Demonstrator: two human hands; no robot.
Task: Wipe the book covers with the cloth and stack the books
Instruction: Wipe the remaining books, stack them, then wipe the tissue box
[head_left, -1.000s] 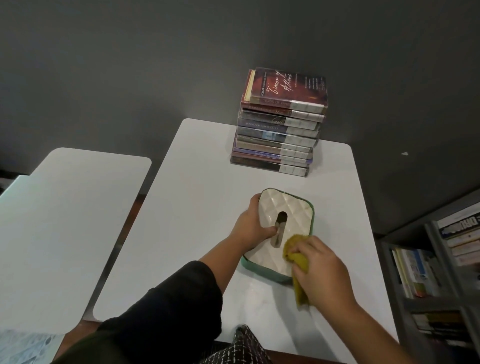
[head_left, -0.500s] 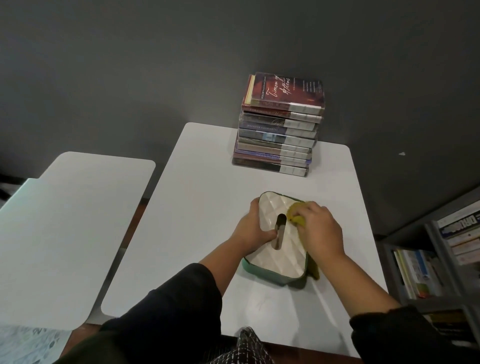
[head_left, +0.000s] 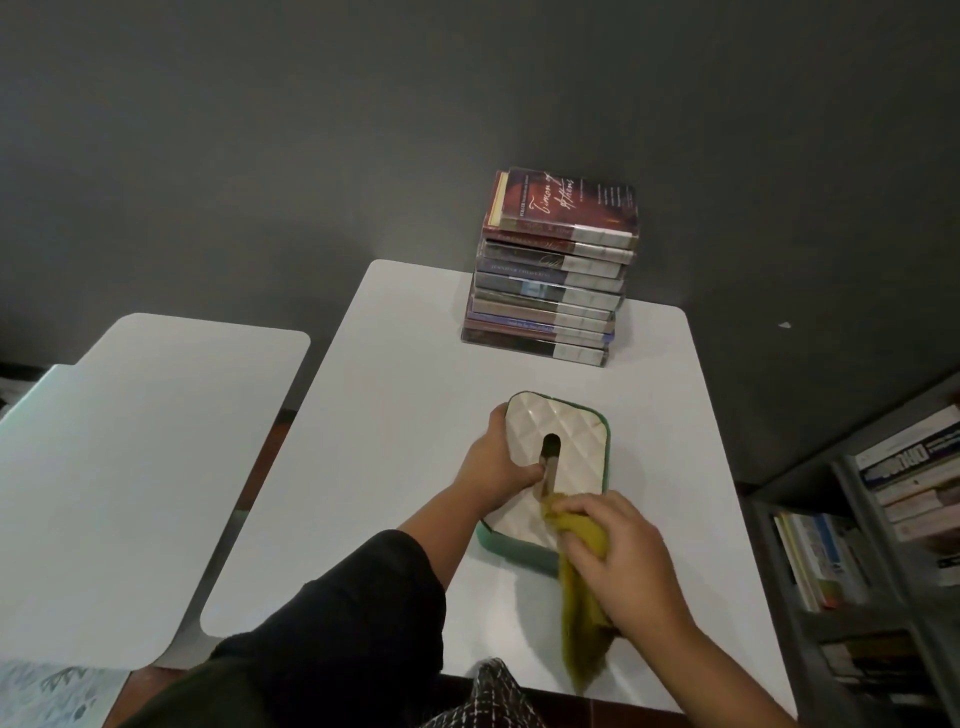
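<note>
Mustard-yellow cloth (head_left: 581, 587) is bunched in the right hand (head_left: 621, 558), whose fingers curl around it and press its upper end onto the near right corner of a quilted cream lid (head_left: 566, 441). The loose tail of the cloth hangs down from under the right palm and lies on the white table (head_left: 395, 415), pointing toward the person.

The lid belongs to a flat, rounded-rectangle box with a green rim (head_left: 511, 545). A dark oval slot (head_left: 550, 449) runs along the centre of the lid. The left hand (head_left: 496, 467) grips the left edge of the box: the fingers wrap around the far left corner and the thumb lies across the lid, its tip at the slot. The box sits flat on the table between the two hands, with the left hand steadying it and the right hand at its near end.

A stack of books (head_left: 550, 280) stands beyond both hands, at the far edge of the table, well apart from the box. The spines face the person. The top book (head_left: 571, 200) has a dark red cover with script lettering and sits slightly askew on the ones beneath it.

A dark sleeve (head_left: 363, 597) covers the left forearm; the right forearm is bare. A second white table (head_left: 145, 441) stands to the left of the left hand, separated by a gap. A bookshelf (head_left: 883, 545) with books stands to the right of the right hand, lower than the table top.
</note>
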